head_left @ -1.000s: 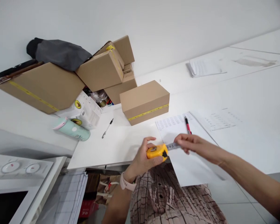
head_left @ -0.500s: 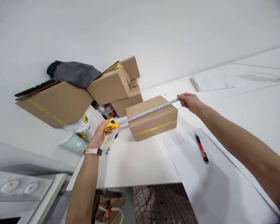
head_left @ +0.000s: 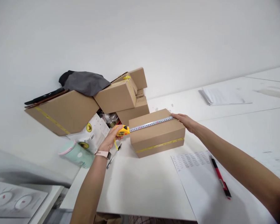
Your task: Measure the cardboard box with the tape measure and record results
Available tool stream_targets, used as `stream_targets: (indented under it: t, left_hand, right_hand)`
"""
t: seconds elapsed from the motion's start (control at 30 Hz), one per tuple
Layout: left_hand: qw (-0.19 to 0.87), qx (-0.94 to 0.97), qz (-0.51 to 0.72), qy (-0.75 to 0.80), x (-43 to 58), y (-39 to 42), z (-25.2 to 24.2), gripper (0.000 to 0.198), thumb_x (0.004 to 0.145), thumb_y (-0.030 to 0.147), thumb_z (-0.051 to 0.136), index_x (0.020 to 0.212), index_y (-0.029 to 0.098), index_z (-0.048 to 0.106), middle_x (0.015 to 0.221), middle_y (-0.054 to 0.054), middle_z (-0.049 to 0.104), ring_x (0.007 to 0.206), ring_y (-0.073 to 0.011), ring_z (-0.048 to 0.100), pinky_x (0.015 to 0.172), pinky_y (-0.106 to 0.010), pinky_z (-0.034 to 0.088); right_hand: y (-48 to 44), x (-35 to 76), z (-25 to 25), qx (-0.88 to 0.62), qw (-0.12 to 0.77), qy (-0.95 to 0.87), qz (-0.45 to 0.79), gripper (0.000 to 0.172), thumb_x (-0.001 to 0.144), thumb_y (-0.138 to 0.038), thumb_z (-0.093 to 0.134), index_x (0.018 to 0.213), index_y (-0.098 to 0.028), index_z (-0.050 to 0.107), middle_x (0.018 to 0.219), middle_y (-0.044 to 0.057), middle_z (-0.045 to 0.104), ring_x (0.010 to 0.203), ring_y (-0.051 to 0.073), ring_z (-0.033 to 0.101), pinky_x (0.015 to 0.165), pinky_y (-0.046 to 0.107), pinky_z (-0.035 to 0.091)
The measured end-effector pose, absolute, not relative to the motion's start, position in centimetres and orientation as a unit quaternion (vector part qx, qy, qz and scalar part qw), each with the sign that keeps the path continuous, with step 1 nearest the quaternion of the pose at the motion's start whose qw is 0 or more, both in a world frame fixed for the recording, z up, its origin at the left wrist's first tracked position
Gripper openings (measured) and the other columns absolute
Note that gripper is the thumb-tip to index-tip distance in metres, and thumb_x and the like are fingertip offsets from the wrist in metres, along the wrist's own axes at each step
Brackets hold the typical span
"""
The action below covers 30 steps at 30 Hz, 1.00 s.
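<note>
A closed cardboard box (head_left: pixel 157 133) with a yellow tape strip along its front side sits on the white table. My left hand (head_left: pixel 112 138) is closed around the yellow case of a tape measure (head_left: pixel 123 131), held against the box's left edge. The silver blade with black numbers lies across the top of the box. At the box's far right edge, my right hand (head_left: pixel 184 120) pinches the blade's end, its fingers touching the box. A yellow strap dangles from the case below my left hand.
Stacked cardboard boxes (head_left: pixel 115 95) with a grey cloth (head_left: pixel 85 82) on top stand at the back left. A mint pouch (head_left: pixel 77 154) and a pen (head_left: pixel 114 156) lie left. A printed sheet (head_left: pixel 191 174), a red-black pen (head_left: pixel 220 177) and papers (head_left: pixel 224 95) lie right.
Both hands have come closer together, and the blade between them is shorter. It now rests along the box top, with the case up against the box's left edge. The view has shifted.
</note>
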<state>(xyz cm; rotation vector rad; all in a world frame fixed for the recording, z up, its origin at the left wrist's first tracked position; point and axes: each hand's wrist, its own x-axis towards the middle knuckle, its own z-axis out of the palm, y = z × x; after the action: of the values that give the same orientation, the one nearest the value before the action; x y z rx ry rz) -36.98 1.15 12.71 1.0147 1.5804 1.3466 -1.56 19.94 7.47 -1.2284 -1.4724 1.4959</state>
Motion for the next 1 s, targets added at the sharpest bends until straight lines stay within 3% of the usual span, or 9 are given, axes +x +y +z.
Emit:
stream_targets:
  t: [0.1,0.2,0.37,0.57,0.7,0.8,0.9,1.0]
  left_hand:
    - [0.416,0.403,0.530,0.620,-36.9,1.2,12.9,0.048,0.075,0.050,0.078,0.105,0.013,0.069,0.085,-0.006,0.074,0.059,-0.0153,0.067,0.051,-0.024,0.051]
    - [0.429,0.403,0.534,0.607,-36.8,1.1,13.0,0.048,0.076,0.048,0.078,0.109,0.015,0.069,0.103,-0.010,0.076,0.080,-0.0236,0.075,0.064,-0.033,0.061]
    - [0.445,0.409,0.534,0.591,-36.7,0.9,12.9,0.046,0.076,0.048,0.078,0.107,0.015,0.071,0.105,-0.011,0.077,0.085,-0.0278,0.076,0.073,-0.041,0.064]
    - [0.433,0.419,0.543,0.585,-36.7,0.8,12.3,0.049,0.075,0.050,0.080,0.109,0.016,0.070,0.105,-0.011,0.076,0.087,-0.0260,0.074,0.072,-0.039,0.063]
    - [0.408,0.421,0.555,0.590,-36.0,0.0,13.1,0.050,0.074,0.047,0.082,0.110,0.016,0.067,0.105,-0.011,0.075,0.089,-0.0227,0.072,0.074,-0.032,0.059]
    - [0.409,0.439,0.553,0.578,-34.1,-2.5,14.3,0.059,0.071,0.043,0.086,0.119,0.017,0.065,0.110,-0.011,0.074,0.089,-0.0211,0.072,0.074,-0.027,0.055]
    - [0.484,0.463,0.498,0.551,-30.3,-6.3,14.5,0.065,0.071,0.047,0.086,0.124,0.015,0.065,0.101,-0.013,0.075,0.076,-0.0222,0.072,0.068,-0.032,0.056]
    - [0.649,0.425,0.424,0.468,-24.9,-9.0,13.1,0.058,0.072,0.046,0.086,0.120,0.021,0.064,0.104,-0.009,0.072,0.074,-0.0213,0.073,0.070,-0.035,0.058]
  right_hand:
    - [19.8,-1.5,7.1,-0.463,0.354,-0.564,0.586,0.048,0.076,-0.065,0.073,0.092,-0.020,0.069,0.103,0.015,0.076,0.091,0.029,0.069,0.066,0.035,0.054]
    - [19.9,-1.3,7.2,-0.486,0.349,-0.560,0.573,0.046,0.075,-0.064,0.075,0.091,-0.020,0.071,0.103,0.014,0.076,0.091,0.028,0.070,0.068,0.037,0.054]
    - [20.4,-1.2,8.4,-0.544,0.313,-0.613,0.480,0.041,0.078,-0.062,0.072,0.070,-0.022,0.066,0.087,0.012,0.073,0.080,0.028,0.066,0.066,0.038,0.049]
    - [20.1,-1.9,10.6,-0.595,0.208,-0.725,0.277,0.048,0.088,-0.056,0.060,0.053,-0.024,0.052,0.065,0.009,0.065,0.067,0.026,0.061,0.062,0.037,0.041]
    - [20.1,-2.1,11.4,-0.604,0.201,-0.734,0.237,0.040,0.090,-0.049,0.057,0.059,-0.023,0.057,0.074,0.010,0.069,0.067,0.025,0.062,0.061,0.037,0.042]
    - [20.6,-2.1,12.4,-0.577,0.264,-0.717,0.288,0.035,0.093,-0.045,0.055,0.066,-0.022,0.059,0.083,0.011,0.072,0.074,0.024,0.063,0.066,0.036,0.044]
    - [21.3,-3.3,14.1,-0.508,0.353,-0.704,0.349,0.031,0.095,-0.044,0.052,0.076,-0.021,0.061,0.091,0.011,0.072,0.080,0.022,0.062,0.071,0.035,0.047]
    - [21.8,-6.3,15.5,-0.438,0.336,-0.763,0.336,0.035,0.097,-0.048,0.048,0.080,-0.021,0.062,0.093,0.010,0.069,0.083,0.021,0.059,0.075,0.034,0.047]
